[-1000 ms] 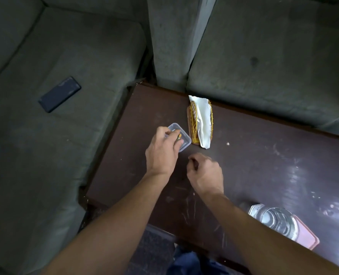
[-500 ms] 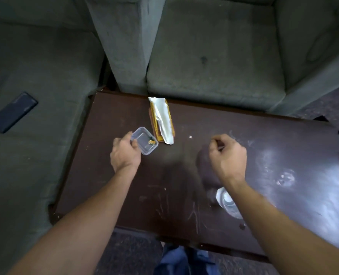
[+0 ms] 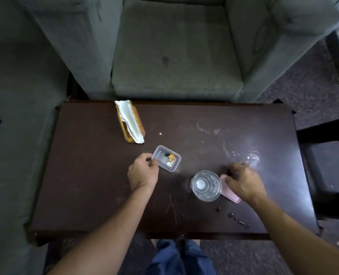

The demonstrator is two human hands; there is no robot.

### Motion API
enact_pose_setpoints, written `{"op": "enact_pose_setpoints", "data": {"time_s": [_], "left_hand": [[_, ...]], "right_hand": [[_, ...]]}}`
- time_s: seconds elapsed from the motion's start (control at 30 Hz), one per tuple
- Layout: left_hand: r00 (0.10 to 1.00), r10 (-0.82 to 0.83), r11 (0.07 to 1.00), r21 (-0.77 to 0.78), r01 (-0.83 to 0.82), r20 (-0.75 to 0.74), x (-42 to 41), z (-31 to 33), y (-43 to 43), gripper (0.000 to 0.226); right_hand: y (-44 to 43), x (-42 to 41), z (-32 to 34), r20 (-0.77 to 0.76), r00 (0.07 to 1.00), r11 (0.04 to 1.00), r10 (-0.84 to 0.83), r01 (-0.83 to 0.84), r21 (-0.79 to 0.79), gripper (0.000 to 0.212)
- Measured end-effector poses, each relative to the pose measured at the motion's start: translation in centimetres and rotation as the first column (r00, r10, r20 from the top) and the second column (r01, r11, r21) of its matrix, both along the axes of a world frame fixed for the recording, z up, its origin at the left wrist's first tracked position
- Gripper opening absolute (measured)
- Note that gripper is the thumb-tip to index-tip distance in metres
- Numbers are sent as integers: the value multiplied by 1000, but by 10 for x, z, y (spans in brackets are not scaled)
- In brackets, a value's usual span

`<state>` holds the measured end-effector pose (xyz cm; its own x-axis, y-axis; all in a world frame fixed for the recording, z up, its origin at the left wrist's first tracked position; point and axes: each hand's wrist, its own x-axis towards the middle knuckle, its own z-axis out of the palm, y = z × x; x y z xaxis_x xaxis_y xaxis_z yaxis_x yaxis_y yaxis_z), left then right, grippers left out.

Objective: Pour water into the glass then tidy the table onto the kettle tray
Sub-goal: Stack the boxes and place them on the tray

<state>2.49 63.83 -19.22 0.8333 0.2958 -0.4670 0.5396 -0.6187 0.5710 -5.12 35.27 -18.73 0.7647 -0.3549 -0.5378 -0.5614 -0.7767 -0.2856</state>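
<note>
Dark, scuffed wooden table. Left hand pinches the near corner of a clear plastic box with rounded corners; crumpled orange wrapper inside. Round clear glass stands at the box's 5 o'clock. Flat pink lid touches the glass at 3 o'clock. Right hand lies over it, fingers curled and blurred, so I cannot tell if they grip.

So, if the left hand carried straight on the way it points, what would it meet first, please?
The clear container, whose near edge the left hand pinches; beyond looks like bare table.
</note>
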Motion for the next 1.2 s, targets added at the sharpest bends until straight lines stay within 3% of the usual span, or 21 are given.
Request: {"op": "enact_pose_setpoints", "data": {"time_s": [0.17, 0.37, 0.47, 0.6, 0.67, 0.73, 0.8, 0.83, 0.97, 1.1, 1.2], "left_hand": [[999, 39, 996, -74, -41, -32, 5, -1, -21, 13], [997, 19, 974, -224, -35, -75, 13, 2, -38, 14], [993, 19, 948, -314, -55, -115, 18, 4, -48, 14], [984, -9, 908, -413, -68, -180, 22, 6, -57, 14], [979, -45, 909, -415, -43, -201, 24, 6, -59, 17], [982, -119, 959, -274, 76, -145, 27, 7, -59, 23], [982, -188, 982, -9, 188, -7, 30, 8, -57, 28], [978, -196, 980, 51, 193, 68, 33, 10, -56, 29], [963, -240, 961, -113, 254, 124, 48, 14, -56, 35], [963, -259, 938, -217, 270, 76, 56, 13, -57, 45], [970, -222, 913, -327, 243, 99, 59, 11, -53, 39]], "right_hand": [[-6, -28, -5, -39, 966, 965, 255, -257, -48, 79], [-6, -29, -9, -61, 912, 891, 407, -411, -192, 82], [-9, -24, -5, -12, 927, 903, 376, -369, -222, 88], [-13, -8, 7, 347, 907, 968, 238, -192, -162, 76], [-12, 7, 18, 447, 880, 987, 162, -146, -70, 72], [-8, 25, 27, 536, 842, 992, 59, -112, 66, 65], [-2, 43, 32, 601, 798, 970, -41, -112, 215, 57], [3, 51, 33, 621, 781, 958, -68, -122, 259, 54], [20, 70, 27, 643, 763, 937, -66, -175, 303, 49], [25, 73, 15, 623, 779, 956, 63, -226, 186, 53], [22, 71, 8, 583, 797, 952, 160, -281, 123, 68]]}}
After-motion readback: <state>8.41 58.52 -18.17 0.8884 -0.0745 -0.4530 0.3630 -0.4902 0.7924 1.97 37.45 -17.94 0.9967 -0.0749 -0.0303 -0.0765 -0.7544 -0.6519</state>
